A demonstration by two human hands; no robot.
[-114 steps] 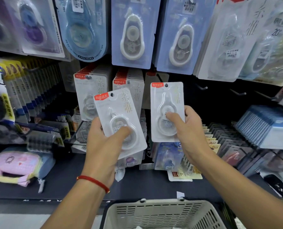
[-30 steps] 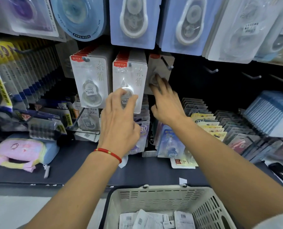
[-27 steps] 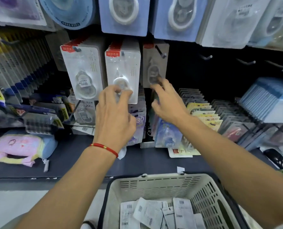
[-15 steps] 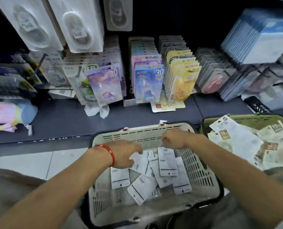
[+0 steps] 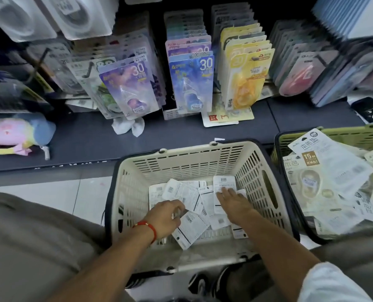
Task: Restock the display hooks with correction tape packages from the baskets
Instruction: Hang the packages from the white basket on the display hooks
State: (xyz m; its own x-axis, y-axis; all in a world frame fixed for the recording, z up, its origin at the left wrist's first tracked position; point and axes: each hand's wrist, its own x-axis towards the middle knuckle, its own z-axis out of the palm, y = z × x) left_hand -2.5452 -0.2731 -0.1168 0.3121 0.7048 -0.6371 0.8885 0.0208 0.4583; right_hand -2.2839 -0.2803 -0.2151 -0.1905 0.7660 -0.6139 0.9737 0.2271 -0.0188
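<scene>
Cream plastic forms the basket (image 5: 190,164) into which both forearms are stretched. The left hand (image 5: 165,216), a red cord (image 5: 147,227) at its wrist, is lowered knuckles up, fingers curled onto the loose correction tape packages (image 5: 187,192), though an actual grip cannot be made out. The right hand (image 5: 233,202) is laid flat on them, fingers straight.

Pastel pouch (image 5: 13,136), crumpled tissue (image 5: 127,127) on shelf (image 5: 177,132)
</scene>
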